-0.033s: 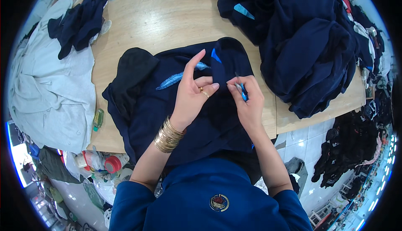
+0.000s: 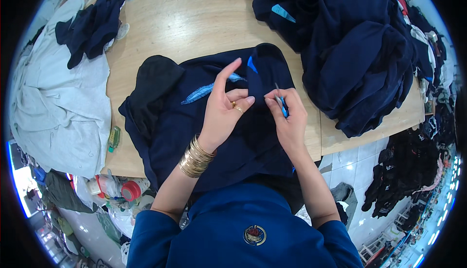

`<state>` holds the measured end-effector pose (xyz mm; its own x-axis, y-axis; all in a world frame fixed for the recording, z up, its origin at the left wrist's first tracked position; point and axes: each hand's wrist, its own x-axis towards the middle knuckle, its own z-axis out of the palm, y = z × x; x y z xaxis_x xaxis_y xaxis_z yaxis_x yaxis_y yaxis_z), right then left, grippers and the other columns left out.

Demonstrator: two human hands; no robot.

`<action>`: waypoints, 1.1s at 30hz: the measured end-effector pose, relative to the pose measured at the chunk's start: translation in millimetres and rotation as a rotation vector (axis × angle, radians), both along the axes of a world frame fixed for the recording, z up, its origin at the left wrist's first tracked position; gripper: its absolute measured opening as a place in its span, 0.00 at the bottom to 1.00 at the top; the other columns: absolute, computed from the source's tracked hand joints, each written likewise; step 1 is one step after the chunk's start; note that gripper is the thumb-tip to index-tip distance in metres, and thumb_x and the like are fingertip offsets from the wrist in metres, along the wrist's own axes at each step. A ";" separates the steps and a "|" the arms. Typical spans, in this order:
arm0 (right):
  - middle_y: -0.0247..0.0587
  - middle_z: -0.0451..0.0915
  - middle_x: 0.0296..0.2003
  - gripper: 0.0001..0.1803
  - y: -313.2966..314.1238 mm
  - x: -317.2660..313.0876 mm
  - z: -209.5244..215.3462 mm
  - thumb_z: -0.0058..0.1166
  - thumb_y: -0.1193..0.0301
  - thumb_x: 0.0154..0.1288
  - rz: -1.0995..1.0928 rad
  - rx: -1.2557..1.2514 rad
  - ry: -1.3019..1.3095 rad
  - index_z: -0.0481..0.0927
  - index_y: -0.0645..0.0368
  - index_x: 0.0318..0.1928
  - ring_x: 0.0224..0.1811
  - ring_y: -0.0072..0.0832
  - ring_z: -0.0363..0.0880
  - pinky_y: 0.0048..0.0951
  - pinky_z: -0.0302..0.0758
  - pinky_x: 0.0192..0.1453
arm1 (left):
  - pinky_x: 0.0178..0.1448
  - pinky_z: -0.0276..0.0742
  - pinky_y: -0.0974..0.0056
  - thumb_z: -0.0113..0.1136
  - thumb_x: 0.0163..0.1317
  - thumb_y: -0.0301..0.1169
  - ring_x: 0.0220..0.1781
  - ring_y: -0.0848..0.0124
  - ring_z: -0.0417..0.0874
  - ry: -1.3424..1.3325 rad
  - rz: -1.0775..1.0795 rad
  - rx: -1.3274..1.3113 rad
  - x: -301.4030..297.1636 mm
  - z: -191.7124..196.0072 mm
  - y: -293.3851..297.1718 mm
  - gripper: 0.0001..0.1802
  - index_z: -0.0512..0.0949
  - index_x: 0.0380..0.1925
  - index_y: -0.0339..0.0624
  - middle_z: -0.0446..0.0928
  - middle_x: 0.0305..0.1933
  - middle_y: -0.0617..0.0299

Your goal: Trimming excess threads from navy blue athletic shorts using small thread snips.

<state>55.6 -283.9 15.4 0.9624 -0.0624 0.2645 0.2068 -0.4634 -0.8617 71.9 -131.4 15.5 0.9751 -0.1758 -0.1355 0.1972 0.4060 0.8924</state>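
A navy garment (image 2: 219, 146) lies in folds at the table's near edge, with a frayed light-blue strip (image 2: 198, 94) and a bright blue patch (image 2: 252, 65) showing on it. My left hand (image 2: 220, 114) is closed, thumb and bent fingers pinching a fold of the cloth, while its index finger points up. Blue-handled thread snips (image 2: 283, 108) rest in my right hand (image 2: 293, 118), their pointed metal blades angled away from me. The thumb and fingertip of that hand meet at the fold's right side; whether they grip cloth or thread is too small to tell.
A large pile of navy garments (image 2: 360, 54) covers the table's right side. Pale grey cloth (image 2: 63, 107) hangs over the left edge, with dark pieces (image 2: 97, 25) on it. Beside it lies a small green bottle (image 2: 114, 139). Black clothes (image 2: 404, 170) lie on the floor at right.
The snips have turned slightly in my right hand, so more of the blades shows. The pinched fold has shifted a little to the right.
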 end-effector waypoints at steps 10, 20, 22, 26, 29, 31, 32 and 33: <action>0.39 0.74 0.31 0.12 -2.4 -12.1 9.0 0.56 0.83 0.52 0.030 -0.220 -0.106 0.75 0.59 0.38 0.26 0.38 0.77 0.31 0.72 0.27 | 0.42 0.76 0.69 0.63 0.50 0.19 0.38 0.67 0.81 -0.607 0.081 0.716 -1.6 -9.2 -8.4 0.11 0.79 0.36 0.39 0.79 0.36 0.59; 0.37 0.76 0.27 0.15 -15.3 -38.2 10.4 0.63 0.65 0.55 -0.106 -0.151 0.151 0.76 0.56 0.41 0.27 0.29 0.74 0.31 0.65 0.34 | 0.42 0.69 0.80 0.58 0.60 0.20 0.36 0.84 0.75 -0.056 0.015 0.089 -27.8 -10.4 3.0 0.04 0.76 0.35 0.35 0.76 0.33 0.67; 0.32 0.76 0.26 0.14 -18.0 -40.8 2.5 0.61 0.62 0.56 -0.061 -0.222 0.091 0.76 0.55 0.39 0.26 0.25 0.70 0.29 0.58 0.38 | 0.43 0.69 0.79 0.58 0.59 0.20 0.37 0.83 0.75 -0.037 0.010 0.048 -30.9 -10.3 4.9 0.04 0.76 0.35 0.35 0.76 0.34 0.67; 0.29 0.76 0.27 0.10 -14.2 -45.4 2.1 0.59 0.62 0.58 -0.036 -0.396 0.028 0.77 0.54 0.35 0.27 0.26 0.70 0.31 0.56 0.36 | 0.45 0.69 0.77 0.59 0.59 0.21 0.39 0.82 0.75 -0.003 -0.010 -0.011 -33.2 -11.3 6.8 0.04 0.77 0.35 0.36 0.76 0.34 0.67; 0.29 0.76 0.28 0.11 -9.5 -42.9 1.4 0.59 0.62 0.58 -0.063 -0.454 -0.035 0.77 0.54 0.36 0.28 0.26 0.70 0.31 0.55 0.37 | 0.45 0.68 0.76 0.60 0.58 0.20 0.37 0.82 0.74 -0.035 -0.018 0.008 -33.3 -11.1 5.6 0.04 0.78 0.34 0.36 0.75 0.33 0.67; 0.29 0.76 0.28 0.11 -8.0 -43.3 1.5 0.59 0.61 0.58 -0.069 -0.451 -0.026 0.77 0.54 0.36 0.28 0.26 0.70 0.31 0.55 0.38 | 0.45 0.67 0.76 0.60 0.58 0.20 0.36 0.82 0.73 -0.086 -0.028 0.026 -33.7 -11.8 5.5 0.05 0.78 0.34 0.36 0.75 0.32 0.67; 0.29 0.76 0.28 0.11 -7.4 -43.5 1.5 0.59 0.61 0.58 -0.074 -0.449 -0.017 0.77 0.53 0.36 0.29 0.26 0.70 0.31 0.55 0.38 | 0.46 0.67 0.75 0.60 0.57 0.20 0.38 0.81 0.73 -0.064 -0.031 0.026 -34.3 -13.0 5.7 0.04 0.77 0.33 0.36 0.75 0.34 0.65; 0.29 0.76 0.28 0.11 -6.7 -43.2 1.4 0.59 0.61 0.58 -0.075 -0.449 -0.017 0.77 0.53 0.36 0.29 0.26 0.70 0.31 0.55 0.38 | 0.47 0.67 0.74 0.60 0.56 0.19 0.39 0.79 0.73 -0.042 -0.035 0.026 -34.7 -13.7 5.8 0.04 0.77 0.32 0.36 0.75 0.36 0.63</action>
<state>12.4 -290.6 16.8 0.9549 -0.0070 0.2968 0.1709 -0.8045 -0.5689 37.2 -125.6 1.8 0.9732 -0.2072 -0.0994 0.1730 0.3758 0.9104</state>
